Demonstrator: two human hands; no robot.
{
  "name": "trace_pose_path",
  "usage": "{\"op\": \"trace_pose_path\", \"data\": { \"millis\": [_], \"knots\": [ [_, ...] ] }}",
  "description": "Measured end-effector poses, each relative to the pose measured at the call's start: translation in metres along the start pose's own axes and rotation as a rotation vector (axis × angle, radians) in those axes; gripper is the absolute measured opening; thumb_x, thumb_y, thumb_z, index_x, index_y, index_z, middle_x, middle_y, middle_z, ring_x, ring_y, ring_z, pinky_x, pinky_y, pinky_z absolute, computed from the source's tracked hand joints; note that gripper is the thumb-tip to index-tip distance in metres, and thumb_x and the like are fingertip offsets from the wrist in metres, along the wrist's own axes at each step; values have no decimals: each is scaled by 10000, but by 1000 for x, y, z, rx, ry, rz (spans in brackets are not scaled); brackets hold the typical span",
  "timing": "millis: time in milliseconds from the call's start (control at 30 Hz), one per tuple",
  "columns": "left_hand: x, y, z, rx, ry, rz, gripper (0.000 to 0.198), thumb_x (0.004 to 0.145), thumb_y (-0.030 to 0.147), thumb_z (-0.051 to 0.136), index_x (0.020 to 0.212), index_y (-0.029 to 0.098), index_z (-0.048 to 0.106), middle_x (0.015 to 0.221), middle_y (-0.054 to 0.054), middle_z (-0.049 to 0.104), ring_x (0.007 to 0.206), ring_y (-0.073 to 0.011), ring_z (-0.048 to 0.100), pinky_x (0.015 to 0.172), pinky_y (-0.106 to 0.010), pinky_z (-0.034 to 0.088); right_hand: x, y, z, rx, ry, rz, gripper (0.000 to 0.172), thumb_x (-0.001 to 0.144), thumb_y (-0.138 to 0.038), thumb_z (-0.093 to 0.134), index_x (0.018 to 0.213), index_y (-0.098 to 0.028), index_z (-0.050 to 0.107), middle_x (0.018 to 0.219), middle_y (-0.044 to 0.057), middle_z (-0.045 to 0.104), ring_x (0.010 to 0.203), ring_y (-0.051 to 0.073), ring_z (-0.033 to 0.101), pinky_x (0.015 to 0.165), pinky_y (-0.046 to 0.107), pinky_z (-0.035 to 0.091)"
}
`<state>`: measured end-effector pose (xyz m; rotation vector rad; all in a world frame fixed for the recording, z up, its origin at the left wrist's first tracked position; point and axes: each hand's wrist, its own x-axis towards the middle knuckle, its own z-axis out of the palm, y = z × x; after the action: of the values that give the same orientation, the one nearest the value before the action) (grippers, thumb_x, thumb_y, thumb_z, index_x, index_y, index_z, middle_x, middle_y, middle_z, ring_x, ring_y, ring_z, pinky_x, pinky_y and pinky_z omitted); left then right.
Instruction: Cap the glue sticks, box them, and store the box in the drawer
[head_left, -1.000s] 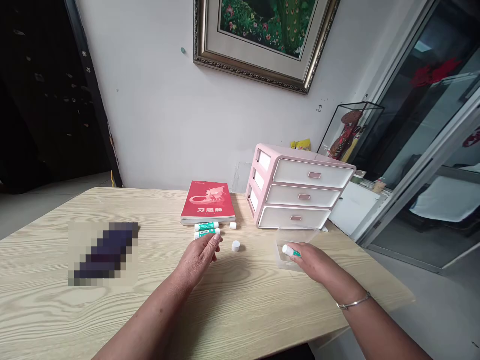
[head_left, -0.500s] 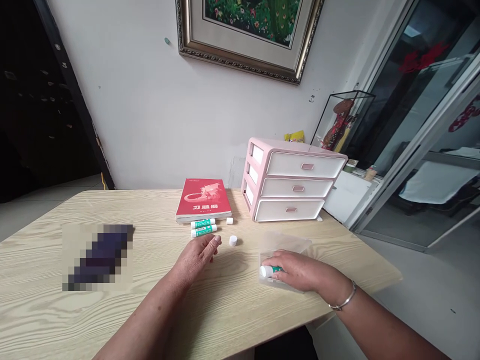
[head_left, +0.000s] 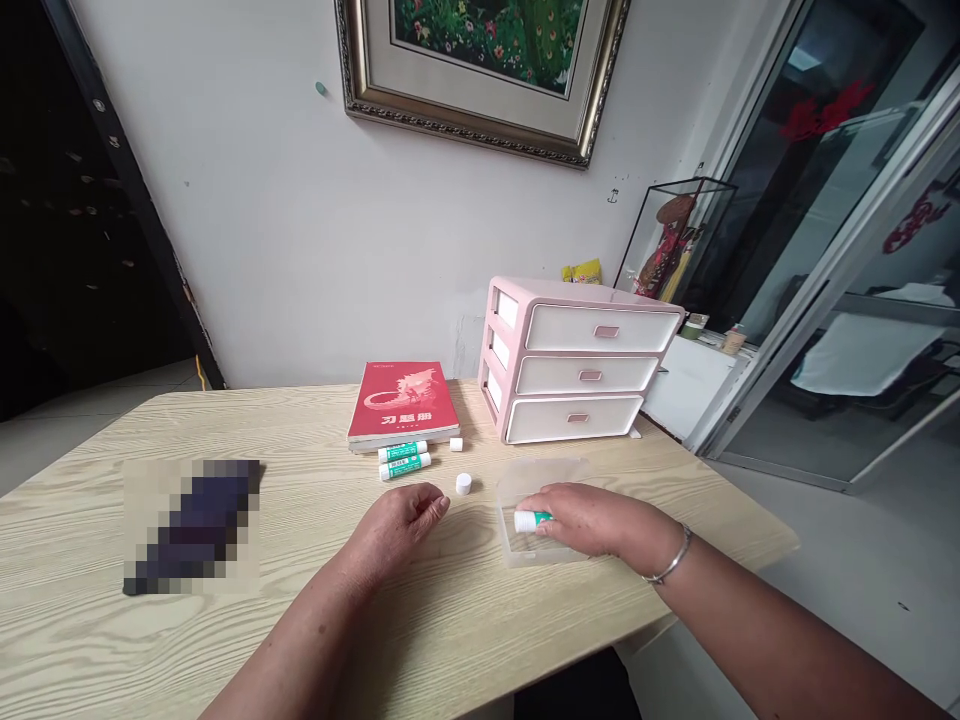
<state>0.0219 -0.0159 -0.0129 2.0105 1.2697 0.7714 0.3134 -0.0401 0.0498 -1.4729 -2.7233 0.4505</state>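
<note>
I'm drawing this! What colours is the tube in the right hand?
The tube shows white and green in the head view.

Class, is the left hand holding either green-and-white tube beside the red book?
No, both tubes lie on the table, beyond the left hand and apart from it.

The right hand (head_left: 589,518) holds a tube (head_left: 527,522), seemingly inside a box (head_left: 519,557).

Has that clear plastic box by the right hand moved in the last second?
Yes. Judged against the pink drawer unit, the clear plastic box has shifted left and a little nearer the person.
</note>
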Motion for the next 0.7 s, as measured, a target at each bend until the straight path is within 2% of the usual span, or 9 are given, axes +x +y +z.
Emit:
{"op": "trace_pose_path", "data": {
  "millis": [100,200,433,700],
  "knots": [
    [0,1,0,51,-17,19,413,915,536,426,796,196,629,633,15,540,580,-146,465,555,-242,312,-1,4,4,-96,37,158,147,913,-265,531,838,-201,640,785,36,651,698,182,567,585,268,305],
    [0,2,1,78,-23,29,406,910,524,427,757,197,612,621,22,516,577,-140,435,552,-243,293,0,8,14,-143,87,224,116,910,-235,542,863,-190,639,828,57,671,734,193,587,594,280,287],
    [-1,3,0,69,-41,19,400,897,531,436,698,199,537,610,29,462,579,-137,403,549,-245,284,0,1,27,-215,171,123,102,935,-227,561,903,-169,638,864,78,676,791,207,595,661,290,317],
    [-1,-2,2,138,-72,-11,412,930,524,397,723,194,529,620,41,458,584,-122,403,557,-236,298,3,3,36,-107,189,63,100,930,-225,572,941,-187,664,872,53,675,826,197,593,686,273,347]
  ]
}}
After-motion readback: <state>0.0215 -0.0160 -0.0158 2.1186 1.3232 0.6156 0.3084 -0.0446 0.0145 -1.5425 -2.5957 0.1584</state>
